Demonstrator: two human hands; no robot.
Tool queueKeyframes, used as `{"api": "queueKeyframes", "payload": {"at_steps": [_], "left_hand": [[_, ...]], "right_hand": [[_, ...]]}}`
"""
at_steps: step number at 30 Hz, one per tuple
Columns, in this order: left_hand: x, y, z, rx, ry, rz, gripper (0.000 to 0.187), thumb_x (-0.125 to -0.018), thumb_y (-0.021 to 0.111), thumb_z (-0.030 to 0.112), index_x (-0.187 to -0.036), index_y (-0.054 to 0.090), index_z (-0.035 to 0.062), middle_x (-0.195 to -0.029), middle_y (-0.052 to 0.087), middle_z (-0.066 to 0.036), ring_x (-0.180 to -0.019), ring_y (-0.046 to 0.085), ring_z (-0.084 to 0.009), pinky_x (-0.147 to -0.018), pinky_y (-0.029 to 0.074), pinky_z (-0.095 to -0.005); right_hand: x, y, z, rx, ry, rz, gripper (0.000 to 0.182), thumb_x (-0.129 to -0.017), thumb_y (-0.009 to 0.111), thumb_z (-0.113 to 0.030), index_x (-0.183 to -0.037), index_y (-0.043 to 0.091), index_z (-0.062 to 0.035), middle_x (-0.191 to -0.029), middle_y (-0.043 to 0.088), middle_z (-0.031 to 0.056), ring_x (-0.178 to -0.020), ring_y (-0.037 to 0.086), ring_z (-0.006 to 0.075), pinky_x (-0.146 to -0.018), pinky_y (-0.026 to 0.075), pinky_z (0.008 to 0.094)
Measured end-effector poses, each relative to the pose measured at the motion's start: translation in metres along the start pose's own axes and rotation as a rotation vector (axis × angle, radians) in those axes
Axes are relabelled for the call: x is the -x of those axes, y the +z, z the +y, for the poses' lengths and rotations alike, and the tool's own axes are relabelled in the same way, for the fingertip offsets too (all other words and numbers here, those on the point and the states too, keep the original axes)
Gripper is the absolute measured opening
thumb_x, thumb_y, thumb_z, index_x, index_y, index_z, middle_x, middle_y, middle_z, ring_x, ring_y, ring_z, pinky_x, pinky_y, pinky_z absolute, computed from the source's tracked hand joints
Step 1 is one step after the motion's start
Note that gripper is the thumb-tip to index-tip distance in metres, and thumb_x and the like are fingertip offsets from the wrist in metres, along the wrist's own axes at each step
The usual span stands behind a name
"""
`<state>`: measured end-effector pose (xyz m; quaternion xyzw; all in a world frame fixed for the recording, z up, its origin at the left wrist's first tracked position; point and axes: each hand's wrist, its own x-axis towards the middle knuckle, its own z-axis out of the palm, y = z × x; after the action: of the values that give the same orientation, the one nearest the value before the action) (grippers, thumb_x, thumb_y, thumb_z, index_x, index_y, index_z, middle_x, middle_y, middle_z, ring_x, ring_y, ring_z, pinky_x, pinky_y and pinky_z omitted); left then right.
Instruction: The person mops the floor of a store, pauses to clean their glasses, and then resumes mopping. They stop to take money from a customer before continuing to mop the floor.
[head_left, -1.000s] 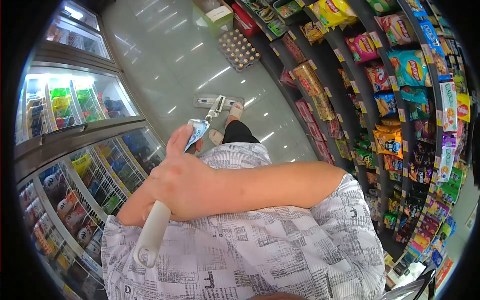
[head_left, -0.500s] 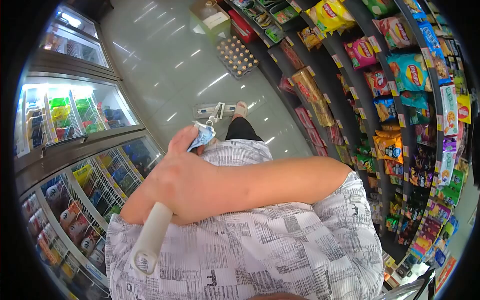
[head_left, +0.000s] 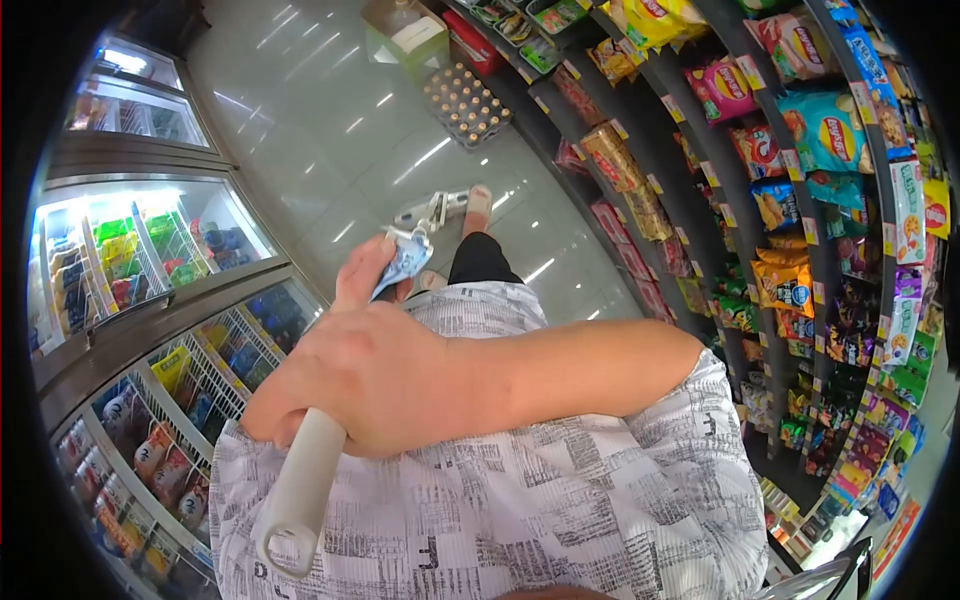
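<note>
Across my front reaches my right forearm, and my right hand is wrapped round the white handle of a flat mop, near its top end. Lower on the handle, my left hand is closed, largely covered by the right hand and wrist. A crumpled light-blue printed piece lies at its fingers, along the line of the handle. Beyond it, the white mop joint and head rest on the floor by my foot.
Glass-fronted coolers with drinks and packets line the left. Snack shelves curve along the right. Ahead on the tiled floor stand a pack of bottles and a green box.
The mop head has turned to a steeper slant and lies slightly farther ahead. The handle's near end has dropped lower in view. Both hands keep their hold.
</note>
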<state>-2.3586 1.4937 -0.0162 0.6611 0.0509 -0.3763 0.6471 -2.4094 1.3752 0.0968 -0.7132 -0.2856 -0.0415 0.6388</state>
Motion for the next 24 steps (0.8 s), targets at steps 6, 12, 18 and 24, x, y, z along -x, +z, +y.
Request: {"api": "queueKeyframes", "payload": {"at_steps": [6,12,18,24], "left_hand": [[0.003,-0.014,-0.010,-0.088,0.017,-0.179,0.041,-0.102,0.052,0.046,-0.089,0.063,0.0086,-0.068,0.057,-0.002,-0.060,0.048,-0.0095,-0.057,0.036,-0.0264],[0.016,-0.002,-0.004,-0.011,0.024,0.053,0.038,-0.103,0.055,0.044,-0.097,0.067,0.0080,-0.069,0.058,-0.002,-0.060,0.048,-0.0094,-0.057,0.037,-0.0265],[0.010,-0.024,-0.002,-0.043,-0.120,-0.067,0.038,-0.098,0.064,0.045,-0.108,0.065,0.0087,-0.075,0.059,-0.002,-0.061,0.047,-0.0098,-0.056,0.037,-0.0273],[0.018,-0.015,0.001,0.003,-0.103,0.055,0.039,-0.098,0.061,0.046,-0.103,0.066,0.0072,-0.072,0.059,-0.005,-0.061,0.049,-0.0108,-0.056,0.036,-0.0280]], "right_hand": [[0.003,0.004,-0.018,0.029,0.046,-0.013,0.008,-0.083,0.066,-0.019,-0.082,0.070,-0.0265,-0.068,0.062,0.0019,-0.068,0.068,0.0266,-0.071,0.048,0.0537],[-0.006,0.008,-0.013,0.019,0.051,-0.024,0.012,-0.085,0.064,-0.020,-0.083,0.068,-0.0315,-0.068,0.062,0.0013,-0.068,0.068,0.0270,-0.074,0.044,0.0630],[-0.004,0.020,-0.015,-0.006,0.060,-0.007,0.016,-0.082,0.066,-0.020,-0.086,0.070,-0.0352,-0.069,0.060,-0.0001,-0.072,0.070,0.0254,-0.071,0.042,0.0666],[-0.009,0.019,-0.013,0.085,0.009,0.014,0.017,-0.081,0.066,-0.019,-0.085,0.070,-0.0349,-0.070,0.061,0.0011,-0.071,0.070,0.0255,-0.072,0.043,0.0662]]}}
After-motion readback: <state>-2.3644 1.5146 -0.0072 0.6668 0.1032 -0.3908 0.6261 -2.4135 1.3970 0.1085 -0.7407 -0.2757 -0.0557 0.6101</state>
